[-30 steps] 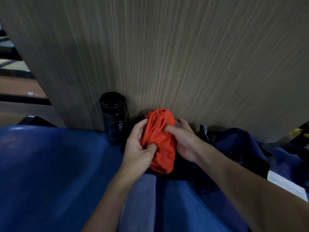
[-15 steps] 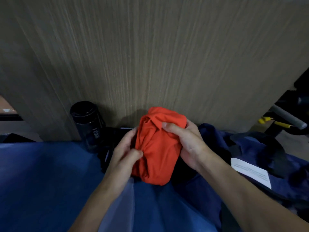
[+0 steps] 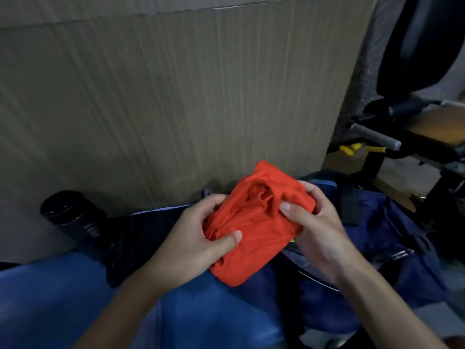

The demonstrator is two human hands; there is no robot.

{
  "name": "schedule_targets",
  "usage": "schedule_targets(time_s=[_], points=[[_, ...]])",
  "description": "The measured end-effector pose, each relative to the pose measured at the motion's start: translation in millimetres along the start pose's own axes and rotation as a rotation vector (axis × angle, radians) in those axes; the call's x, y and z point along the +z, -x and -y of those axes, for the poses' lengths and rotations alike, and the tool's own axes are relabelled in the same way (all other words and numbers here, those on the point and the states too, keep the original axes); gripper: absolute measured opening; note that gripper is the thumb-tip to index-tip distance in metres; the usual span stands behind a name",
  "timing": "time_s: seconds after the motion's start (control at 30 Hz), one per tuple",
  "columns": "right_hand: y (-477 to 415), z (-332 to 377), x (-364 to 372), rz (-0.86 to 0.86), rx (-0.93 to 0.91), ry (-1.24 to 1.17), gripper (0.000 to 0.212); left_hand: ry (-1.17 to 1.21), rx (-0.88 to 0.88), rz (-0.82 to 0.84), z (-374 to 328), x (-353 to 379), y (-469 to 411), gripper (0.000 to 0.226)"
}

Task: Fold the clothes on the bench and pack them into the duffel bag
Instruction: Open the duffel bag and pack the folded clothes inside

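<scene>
A rolled-up orange garment (image 3: 259, 230) is held above the blue bench (image 3: 63, 298), in the middle of the view. My left hand (image 3: 198, 238) grips its left end, thumb pressed on the front. My right hand (image 3: 314, 227) grips its right side, thumb on top of the bundle. The navy duffel bag (image 3: 385, 238) lies to the right, partly under my right hand; whether it is open I cannot tell. A dark garment (image 3: 136, 238) lies on the bench behind my left hand.
A black bottle (image 3: 73, 220) stands at the left against a wood-grain wall panel (image 3: 176, 96). Black gym equipment with a grey padded bar (image 3: 372, 136) and yellow parts stands at the right. A pale blue cloth (image 3: 214, 316) lies on the bench below my hands.
Both hands have carried the orange bundle to the right, toward the duffel bag. The view has swung right; the bottle now sits farther left and the gym equipment shows.
</scene>
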State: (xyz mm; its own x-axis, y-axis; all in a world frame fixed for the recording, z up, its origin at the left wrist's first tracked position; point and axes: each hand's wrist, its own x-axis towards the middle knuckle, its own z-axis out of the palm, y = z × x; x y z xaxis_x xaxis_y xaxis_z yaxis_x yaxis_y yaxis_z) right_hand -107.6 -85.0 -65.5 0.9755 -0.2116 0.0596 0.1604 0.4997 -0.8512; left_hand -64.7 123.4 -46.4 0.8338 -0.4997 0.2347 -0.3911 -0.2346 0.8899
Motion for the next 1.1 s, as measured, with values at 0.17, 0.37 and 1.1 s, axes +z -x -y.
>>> schedule_targets(time_s=[0.17,0.37,1.1], points=[[23,25,-52,0.042,-0.086,0.331,0.097,-0.233,0.049,0.228,-31,19,-23,0.042],[47,37,-93,0.109,-0.161,0.612,0.109,-0.524,0.099,0.555,-76,59,-47,0.04],[78,74,-154,0.06,-0.218,0.943,0.094,-0.747,0.276,0.571,-103,130,-70,0.046]])
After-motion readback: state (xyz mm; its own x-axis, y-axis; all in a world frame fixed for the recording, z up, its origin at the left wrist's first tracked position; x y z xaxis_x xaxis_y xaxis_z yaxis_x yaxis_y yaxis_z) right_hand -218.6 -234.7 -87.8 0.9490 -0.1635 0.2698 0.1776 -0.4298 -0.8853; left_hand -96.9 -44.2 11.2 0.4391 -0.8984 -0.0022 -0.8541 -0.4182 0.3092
